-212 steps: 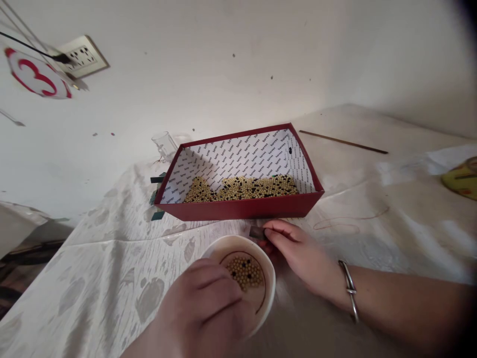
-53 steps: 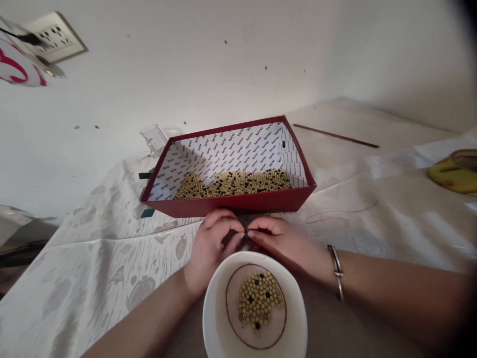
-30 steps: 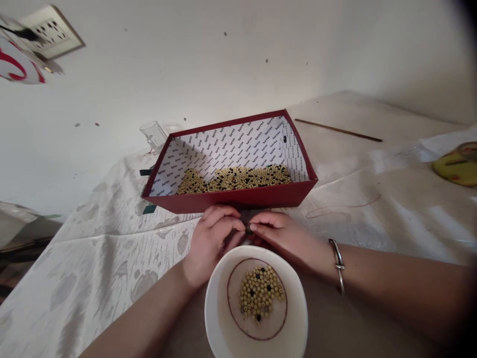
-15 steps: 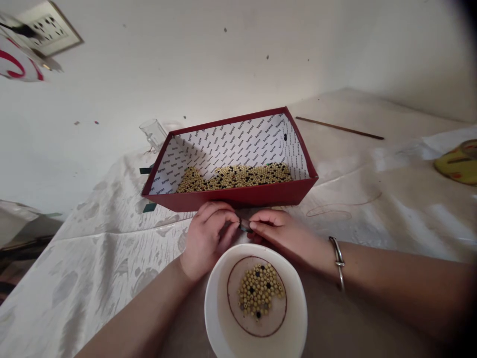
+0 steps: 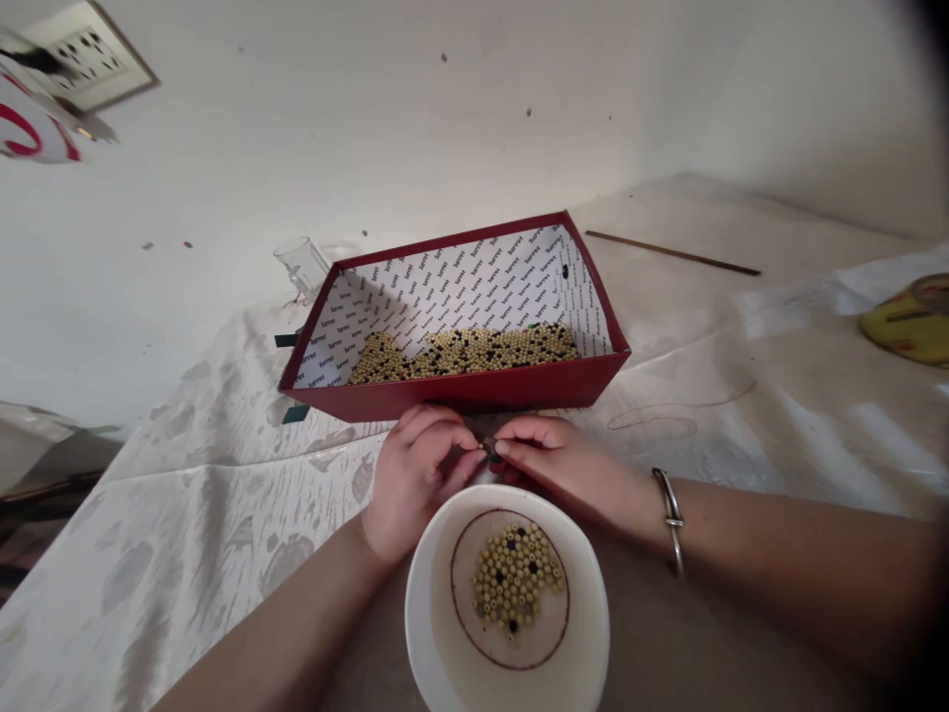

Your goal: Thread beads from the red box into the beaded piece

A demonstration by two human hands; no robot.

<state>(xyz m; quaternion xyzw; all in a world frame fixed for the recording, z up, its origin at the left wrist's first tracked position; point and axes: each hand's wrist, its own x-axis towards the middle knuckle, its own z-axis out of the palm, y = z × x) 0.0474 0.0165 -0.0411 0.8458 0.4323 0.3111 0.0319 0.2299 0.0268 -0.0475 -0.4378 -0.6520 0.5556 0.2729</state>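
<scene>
My left hand [image 5: 421,465] is closed in a pinch, with what looks like a tiny pale bead [image 5: 481,446] at its fingertips. Facing it, my right hand [image 5: 553,457] pinches a small dark piece [image 5: 490,451], mostly covered by the fingers. The two sets of fingertips nearly meet, just in front of a red box [image 5: 452,398] lined with printed white paper. Cream and black beads [image 5: 474,353] lie heaped along the box's floor. Nearer me, between my forearms, a white tub [image 5: 434,633] holds more cream beads [image 5: 515,578] with several black ones.
Behind the box's left corner stands a clear glass [image 5: 302,265]. A thin brown stick [image 5: 671,252] lies at the back right, a loop of thin cord [image 5: 652,423] nearer. The yellow roll [image 5: 908,321] sits at the right edge. A patterned cloth [image 5: 222,514] covers the table.
The fingertips have shifted slightly; a pale speck now shows at the left fingertips, where the dark piece spanned the gap. The box and tub stay in place.
</scene>
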